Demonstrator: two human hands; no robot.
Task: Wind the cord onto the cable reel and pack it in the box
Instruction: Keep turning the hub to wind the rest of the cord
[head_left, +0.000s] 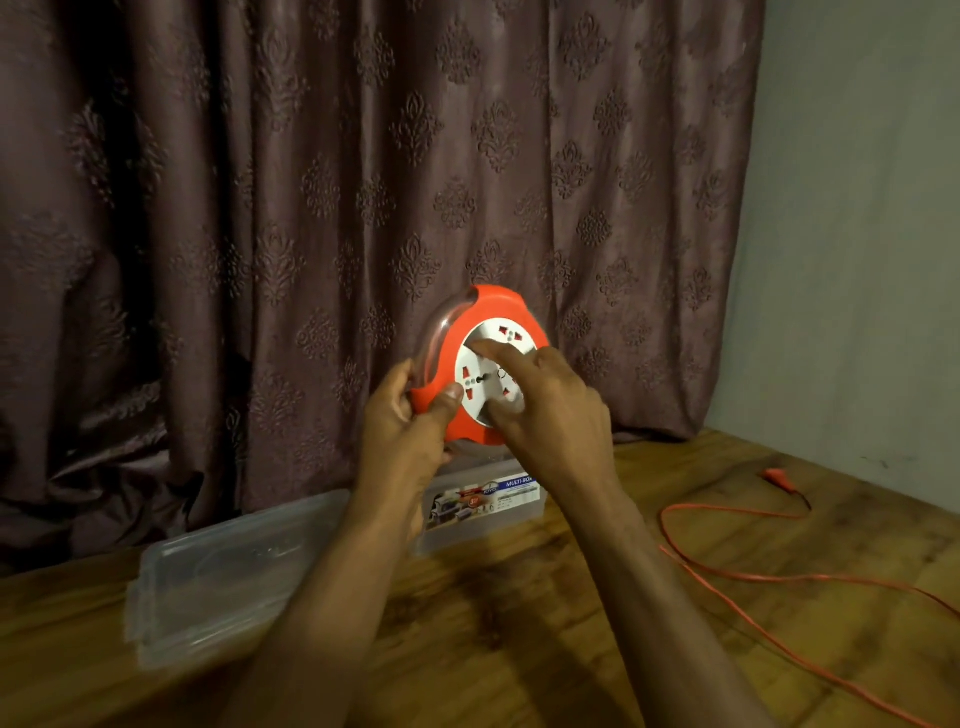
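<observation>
I hold an orange cable reel (485, 306) with a white socket face upright in front of the curtain, above the box. My left hand (410, 415) grips its lower left rim, thumb on the orange front. My right hand (550, 405) pinches the white socket disc, forefinger and thumb curled on it. The orange cord (737, 574) lies loose in loops on the wooden floor at the right, its plug (774, 475) near the wall. A clear plastic box (483, 506) with a printed label stands on the floor under the reel, partly hidden by my forearms.
The box's clear lid (228, 571) lies flat on the floor to the left. A dark patterned curtain (311, 208) hangs behind everything. A grey wall (857, 234) closes the right side.
</observation>
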